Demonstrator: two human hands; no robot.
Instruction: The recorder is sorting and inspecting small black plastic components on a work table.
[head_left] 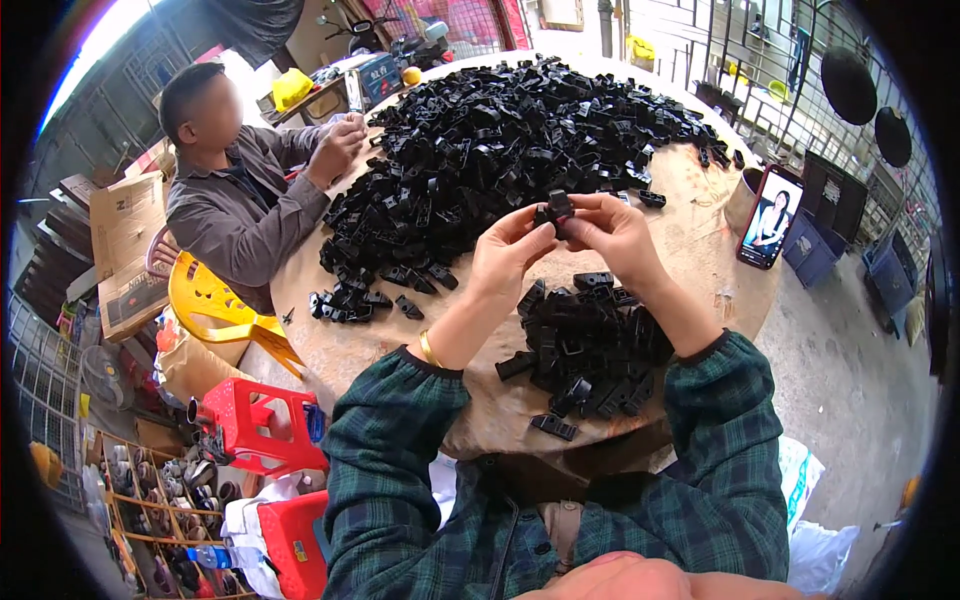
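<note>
Between both my hands, above the near part of the round table (700,262), is a small black plastic part (560,207). My left hand (512,248) pinches it from the left, thumb and fingertips together. My right hand (618,240) grips its other side, fingers curled over the top. The fingers cover much of the part, so its full shape is hidden. Below my hands lies a smaller pile of black plastic parts (595,345), close to the table's near edge. Beyond them spreads a large heap of similar black parts (500,130).
At the left a co-worker (235,190) sits with both hands raised at the heap. A phone (770,218) leans on a container at the table's right edge. Left of me stand a yellow chair (205,300), red stools (265,425) and a shoe rack (165,510). Blue bins (812,245) stand right.
</note>
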